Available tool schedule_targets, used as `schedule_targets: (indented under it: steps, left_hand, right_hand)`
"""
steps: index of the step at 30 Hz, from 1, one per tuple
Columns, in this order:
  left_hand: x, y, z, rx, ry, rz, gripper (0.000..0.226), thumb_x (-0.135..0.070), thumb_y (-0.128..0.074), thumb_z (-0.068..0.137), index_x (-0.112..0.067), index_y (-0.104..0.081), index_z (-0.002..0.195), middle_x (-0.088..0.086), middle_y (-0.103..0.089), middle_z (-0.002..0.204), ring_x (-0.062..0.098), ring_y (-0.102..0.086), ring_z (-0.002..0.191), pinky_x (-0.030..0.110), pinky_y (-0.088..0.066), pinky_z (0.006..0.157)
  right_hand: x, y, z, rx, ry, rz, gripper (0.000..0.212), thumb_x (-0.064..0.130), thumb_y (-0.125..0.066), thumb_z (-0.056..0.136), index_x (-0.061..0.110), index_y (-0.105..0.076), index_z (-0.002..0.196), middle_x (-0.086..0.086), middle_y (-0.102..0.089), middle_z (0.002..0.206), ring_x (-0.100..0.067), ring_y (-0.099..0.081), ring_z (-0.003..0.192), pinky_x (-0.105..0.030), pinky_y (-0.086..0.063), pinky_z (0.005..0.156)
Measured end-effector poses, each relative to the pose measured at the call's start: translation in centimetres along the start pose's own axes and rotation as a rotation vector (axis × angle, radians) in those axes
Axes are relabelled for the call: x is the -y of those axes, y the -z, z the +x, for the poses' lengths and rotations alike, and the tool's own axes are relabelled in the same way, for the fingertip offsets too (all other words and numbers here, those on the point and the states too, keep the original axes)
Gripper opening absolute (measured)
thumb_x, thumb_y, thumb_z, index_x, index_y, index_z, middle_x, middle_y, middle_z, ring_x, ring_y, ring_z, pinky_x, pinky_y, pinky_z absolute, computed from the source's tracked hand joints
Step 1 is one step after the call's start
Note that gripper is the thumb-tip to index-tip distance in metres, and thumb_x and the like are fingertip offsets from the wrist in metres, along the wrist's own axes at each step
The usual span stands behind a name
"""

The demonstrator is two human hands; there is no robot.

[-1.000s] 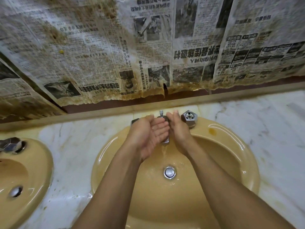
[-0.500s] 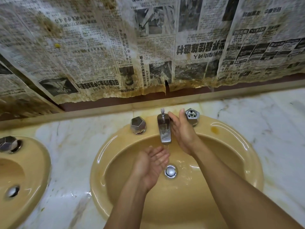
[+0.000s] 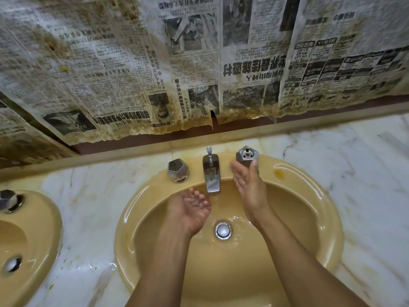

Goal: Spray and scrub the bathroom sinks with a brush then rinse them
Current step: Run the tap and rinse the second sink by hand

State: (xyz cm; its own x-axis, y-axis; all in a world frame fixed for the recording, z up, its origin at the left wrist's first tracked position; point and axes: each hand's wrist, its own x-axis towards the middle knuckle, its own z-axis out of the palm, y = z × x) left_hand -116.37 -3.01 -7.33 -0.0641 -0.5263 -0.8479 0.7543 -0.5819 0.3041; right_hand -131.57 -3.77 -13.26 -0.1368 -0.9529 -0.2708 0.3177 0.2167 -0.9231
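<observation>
The left grip stays cupped palm up, holding nothing, just under the spout inside the sink. The right grip, fingers straight and empty, has shifted from the spout to the tap handle at its thumb tip.

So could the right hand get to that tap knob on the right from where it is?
Probably yes: the right hand is open, its fingertips close beside the right knob, and nothing lies between them.
</observation>
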Motion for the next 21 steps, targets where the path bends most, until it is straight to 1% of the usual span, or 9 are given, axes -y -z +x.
schedule_targets:
  steps: [2,5,7,9,11,13,15,19,21]
  left_hand:
    - [-1.6,-1.3,-2.0,0.042,-0.100,0.139,0.032,-0.009,-0.035,0.103,-0.003,-0.063,0.089,0.012,-0.068,0.066,0.023,-0.062,0.073,0.029,-0.048,0.068]
    - [-3.5,-4.2,-4.6,0.220,-0.197,0.391,0.043,-0.020,-0.031,0.111,0.009,-0.063,0.117,0.025,-0.075,0.108,0.036,-0.072,0.108,0.040,-0.056,0.096]
    - [-4.0,-5.3,-5.3,0.247,-0.275,0.471,0.044,-0.022,-0.032,0.112,0.009,-0.062,0.122,0.026,-0.073,0.116,0.035,-0.071,0.113,0.043,-0.054,0.104]
    - [-3.7,-4.9,-5.1,0.175,-0.402,0.499,0.040,-0.021,-0.034,0.112,0.007,-0.062,0.122,0.023,-0.073,0.117,0.032,-0.072,0.112,0.042,-0.055,0.104]
    - [-2.7,-3.1,-4.4,0.082,-0.478,0.520,0.037,-0.019,-0.035,0.112,0.003,-0.064,0.119,0.019,-0.074,0.115,0.027,-0.072,0.110,0.038,-0.056,0.100]
    - [-1.1,-0.6,-3.3,0.031,-0.441,0.509,0.036,-0.019,-0.036,0.111,0.000,-0.065,0.119,0.017,-0.074,0.115,0.025,-0.072,0.108,0.035,-0.056,0.095]
    - [0.4,1.4,-2.0,0.023,-0.318,0.450,0.038,-0.023,-0.036,0.111,0.000,-0.065,0.119,0.018,-0.072,0.119,0.025,-0.070,0.109,0.035,-0.055,0.093]
    - [2.3,2.3,0.5,0.076,-0.123,0.304,0.039,-0.030,-0.040,0.111,0.001,-0.063,0.115,0.022,-0.073,0.116,0.032,-0.071,0.106,0.040,-0.055,0.091]
    - [2.6,1.6,1.1,0.097,-0.051,0.224,0.034,-0.026,-0.043,0.110,0.003,-0.060,0.111,0.023,-0.073,0.108,0.035,-0.070,0.102,0.042,-0.055,0.088]
  right_hand:
    - [0.2,-0.1,0.0,-0.014,-0.007,0.034,0.094,0.073,-0.024,0.087,0.007,-0.047,0.148,-0.004,-0.054,0.149,-0.011,-0.048,0.139,-0.033,-0.031,0.122]
    - [1.0,-1.5,1.5,0.003,-0.030,0.000,0.090,0.071,-0.020,0.093,0.004,-0.046,0.148,-0.008,-0.052,0.150,-0.013,-0.048,0.138,-0.034,-0.031,0.122]
    - [1.7,-2.7,3.3,0.039,-0.072,-0.109,0.093,0.077,-0.016,0.093,0.009,-0.050,0.147,-0.006,-0.054,0.149,-0.015,-0.050,0.136,-0.039,-0.032,0.122]
    - [2.3,-3.7,5.3,0.066,-0.080,-0.297,0.106,0.097,-0.013,0.075,0.027,-0.062,0.138,0.000,-0.060,0.144,-0.016,-0.054,0.132,-0.046,-0.035,0.119]
    - [3.0,-4.3,7.0,0.120,-0.067,-0.421,0.108,0.104,-0.005,0.063,0.040,-0.072,0.120,0.006,-0.068,0.131,-0.018,-0.060,0.125,-0.048,-0.040,0.115]
    - [3.9,-4.7,8.1,0.171,-0.084,-0.469,0.111,0.107,-0.002,0.057,0.041,-0.077,0.104,0.012,-0.076,0.111,-0.022,-0.066,0.114,-0.050,-0.045,0.109]
    - [4.1,-4.6,8.5,0.184,-0.100,-0.450,0.108,0.105,-0.003,0.061,0.038,-0.079,0.100,0.011,-0.077,0.103,-0.026,-0.067,0.112,-0.050,-0.045,0.109]
    - [2.5,-3.5,5.9,0.118,-0.094,-0.330,0.095,0.103,-0.009,0.068,0.049,-0.074,0.110,0.008,-0.071,0.126,-0.016,-0.058,0.127,-0.046,-0.033,0.119]
    - [1.9,-3.2,3.5,0.032,-0.083,-0.231,0.093,0.097,-0.013,0.076,0.040,-0.069,0.124,0.004,-0.062,0.141,-0.014,-0.052,0.136,-0.042,-0.029,0.123]
